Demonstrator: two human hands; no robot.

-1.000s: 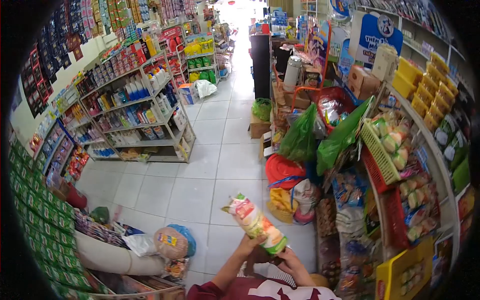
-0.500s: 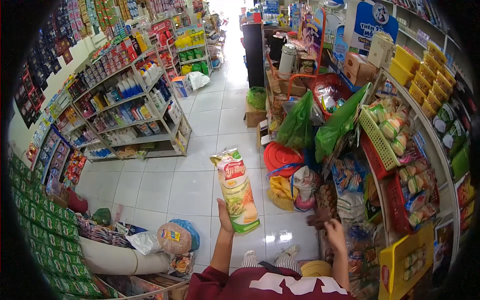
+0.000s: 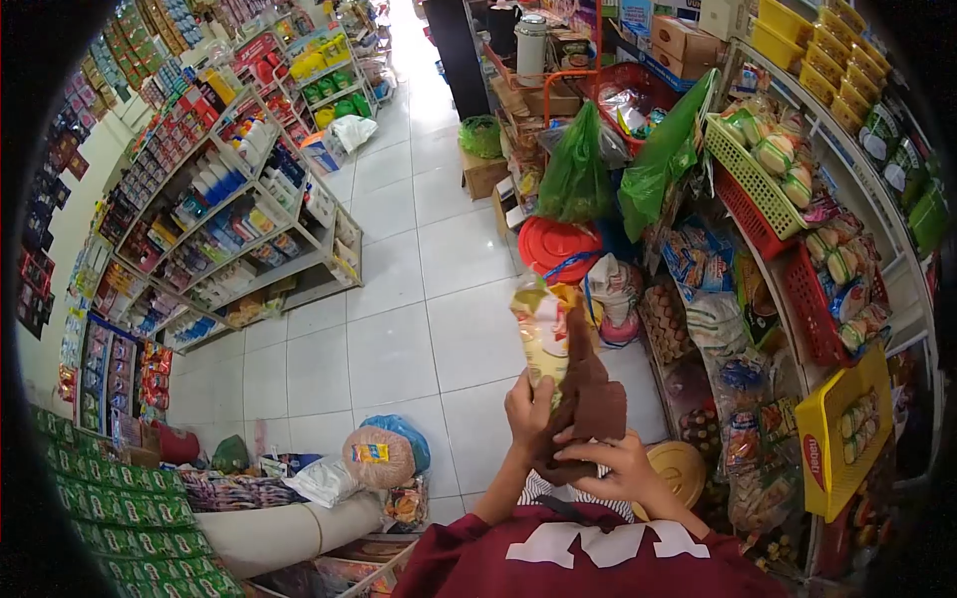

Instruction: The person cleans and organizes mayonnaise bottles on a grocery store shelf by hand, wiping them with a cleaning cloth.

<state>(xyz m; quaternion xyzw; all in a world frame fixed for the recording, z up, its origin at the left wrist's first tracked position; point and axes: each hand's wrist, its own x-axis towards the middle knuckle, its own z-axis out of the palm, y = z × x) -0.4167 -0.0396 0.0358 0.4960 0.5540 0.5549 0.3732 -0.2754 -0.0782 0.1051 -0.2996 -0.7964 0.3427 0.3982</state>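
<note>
The left hand [image 3: 528,407] grips the lower end of the upright snack packet [image 3: 539,334], above the floor [image 3: 399,349]. The right hand [image 3: 620,464] pinches a brown cloth [image 3: 590,389], which lies against the packet's right side.

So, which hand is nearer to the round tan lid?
Right. The right hand, with the cloth, is just left of the lid; the left hand, holding the packet, is farther left.
</note>
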